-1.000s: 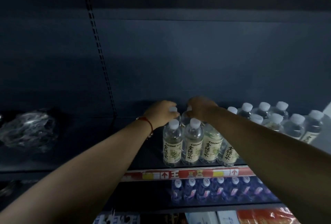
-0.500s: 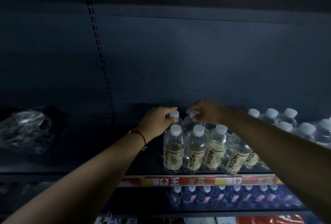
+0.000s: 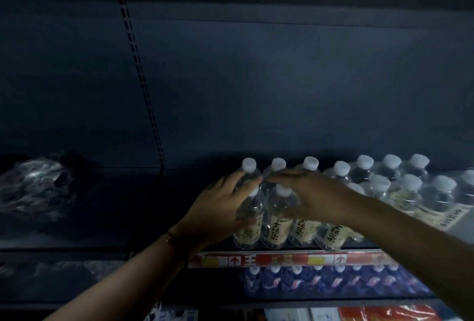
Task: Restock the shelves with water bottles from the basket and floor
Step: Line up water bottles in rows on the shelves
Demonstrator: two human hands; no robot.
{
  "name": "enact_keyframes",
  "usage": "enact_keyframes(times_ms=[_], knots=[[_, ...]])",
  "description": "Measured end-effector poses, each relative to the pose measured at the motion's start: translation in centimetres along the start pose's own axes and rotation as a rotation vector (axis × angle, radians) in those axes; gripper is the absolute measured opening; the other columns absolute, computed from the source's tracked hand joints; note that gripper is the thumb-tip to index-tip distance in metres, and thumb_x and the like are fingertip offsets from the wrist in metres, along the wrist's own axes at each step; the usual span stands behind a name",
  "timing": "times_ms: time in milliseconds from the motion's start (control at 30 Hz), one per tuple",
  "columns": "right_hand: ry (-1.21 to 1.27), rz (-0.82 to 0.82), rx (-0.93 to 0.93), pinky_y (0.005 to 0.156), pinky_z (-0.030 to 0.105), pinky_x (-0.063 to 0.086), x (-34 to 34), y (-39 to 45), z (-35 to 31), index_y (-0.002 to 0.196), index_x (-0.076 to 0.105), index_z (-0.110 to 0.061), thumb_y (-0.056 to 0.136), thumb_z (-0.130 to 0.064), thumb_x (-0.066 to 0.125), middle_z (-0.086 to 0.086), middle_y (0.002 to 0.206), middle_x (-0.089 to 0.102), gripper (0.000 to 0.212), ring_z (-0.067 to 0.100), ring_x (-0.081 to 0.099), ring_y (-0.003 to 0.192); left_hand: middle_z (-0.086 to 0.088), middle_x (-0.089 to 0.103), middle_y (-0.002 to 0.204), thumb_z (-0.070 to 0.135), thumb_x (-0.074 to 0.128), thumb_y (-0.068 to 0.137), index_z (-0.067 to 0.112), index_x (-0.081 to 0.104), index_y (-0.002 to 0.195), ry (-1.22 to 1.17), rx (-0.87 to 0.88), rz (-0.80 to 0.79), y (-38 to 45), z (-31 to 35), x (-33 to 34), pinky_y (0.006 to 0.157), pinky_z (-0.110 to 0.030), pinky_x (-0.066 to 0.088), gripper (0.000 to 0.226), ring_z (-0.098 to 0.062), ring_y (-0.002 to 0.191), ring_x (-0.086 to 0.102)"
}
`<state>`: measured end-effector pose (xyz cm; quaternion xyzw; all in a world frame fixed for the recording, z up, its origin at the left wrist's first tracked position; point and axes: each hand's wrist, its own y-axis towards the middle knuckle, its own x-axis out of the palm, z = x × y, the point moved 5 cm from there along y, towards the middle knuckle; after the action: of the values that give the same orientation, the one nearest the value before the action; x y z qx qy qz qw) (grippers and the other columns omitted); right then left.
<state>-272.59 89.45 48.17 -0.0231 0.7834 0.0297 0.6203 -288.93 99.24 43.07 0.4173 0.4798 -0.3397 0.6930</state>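
Observation:
Clear water bottles with white caps and pale labels stand in two rows on the dark shelf [image 3: 159, 220]. My left hand [image 3: 218, 207] grips the front-left bottle [image 3: 247, 233], fingers curled round its neck and thumb on its body. My right hand [image 3: 315, 192] lies over the front-row bottles [image 3: 304, 229] beside it, fingers fairly straight and pointing left, covering their caps. The back row's caps [image 3: 277, 164] show just behind both hands.
A shrink-wrapped pack of bottles [image 3: 410, 192] fills the shelf to the right. Crumpled clear plastic [image 3: 33, 187] lies on the shelf at far left. A red price strip [image 3: 282, 260] edges the shelf; blue-labelled bottles [image 3: 333, 282] stand below. A slotted upright [image 3: 138, 69] runs up the back panel.
Both hands came off the back-row caps and moved forward and down onto the front-row bottles. My right hand has flattened over them, and the view has shifted slightly.

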Motion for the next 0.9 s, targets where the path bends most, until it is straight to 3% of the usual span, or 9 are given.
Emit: enact_keyframes(times_ms=[167, 367, 533, 667, 800, 900], knots=[[-0.127, 0.036, -0.031, 0.088, 0.036, 0.054, 1.8, -0.5, 0.0, 0.147, 0.042, -0.029, 0.09, -0.031, 0.067, -0.004, 0.153, 0.037, 0.062, 0.019, 0.055, 0.122, 0.007, 0.028, 0.156, 0.048, 0.062, 0.09, 0.032, 0.005, 0.161, -0.026, -0.041, -0.012, -0.1, 0.8, 1.6, 0.107, -0.033, 0.039, 0.092, -0.017, 0.136, 0.034], [-0.177, 0.08, 0.003, 0.088, 0.038, 0.055, 2.7, -0.4, 0.7, 0.151, 0.033, -0.031, 0.089, -0.026, 0.068, -0.004, 0.159, 0.03, 0.071, 0.022, 0.057, 0.121, 0.0, 0.032, 0.157, 0.047, 0.067, 0.087, 0.034, 0.004, 0.158, -0.019, -0.05, 0.002, -0.3, 0.8, 2.0, 0.104, -0.035, 0.038, 0.096, -0.023, 0.131, 0.042], [-0.117, 0.173, 0.066, 0.099, 0.044, 0.051, 0.9, -2.7, 1.7, 0.151, 0.032, -0.032, 0.086, -0.044, 0.068, 0.0, 0.16, 0.032, 0.075, 0.025, 0.048, 0.134, -0.017, 0.031, 0.159, 0.061, 0.058, 0.083, 0.026, 0.031, 0.154, 0.116, 0.087, 0.19, -0.5, 3.0, 1.0, 0.103, -0.052, 0.042, 0.083, -0.035, 0.136, 0.04], [-0.079, 0.307, 0.194, 0.099, 0.045, 0.051, -1.7, -6.7, 4.8, 0.144, 0.047, -0.025, 0.086, -0.038, 0.071, 0.004, 0.15, 0.047, 0.064, 0.026, 0.054, 0.129, -0.017, 0.042, 0.154, 0.054, 0.058, 0.084, 0.022, 0.045, 0.148, 0.151, 0.184, 0.254, 1.7, 7.2, 0.8, 0.112, -0.063, 0.031, 0.072, -0.034, 0.139, 0.038], [-0.097, 0.202, 0.338, 0.106, 0.044, 0.045, -1.8, -9.5, 8.5, 0.15, 0.037, -0.03, 0.084, -0.042, 0.073, 0.0, 0.156, 0.038, 0.075, 0.025, 0.048, 0.134, -0.016, 0.043, 0.152, 0.046, 0.077, 0.078, 0.022, 0.044, 0.148, 0.175, 0.196, 0.196, 5.3, 10.4, 1.5, 0.115, -0.062, 0.028, 0.08, -0.036, 0.139, 0.041], [-0.182, 0.057, 0.341, 0.116, 0.036, 0.029, -1.1, -9.9, 9.9, 0.155, 0.026, -0.029, 0.084, -0.049, 0.07, -0.002, 0.159, 0.034, 0.086, 0.022, 0.038, 0.142, -0.015, 0.037, 0.156, 0.045, 0.077, 0.08, 0.024, 0.032, 0.155, 0.249, 0.208, 0.111, 6.6, 12.0, 2.6, 0.119, -0.055, 0.026, 0.09, -0.034, 0.142, 0.034]])
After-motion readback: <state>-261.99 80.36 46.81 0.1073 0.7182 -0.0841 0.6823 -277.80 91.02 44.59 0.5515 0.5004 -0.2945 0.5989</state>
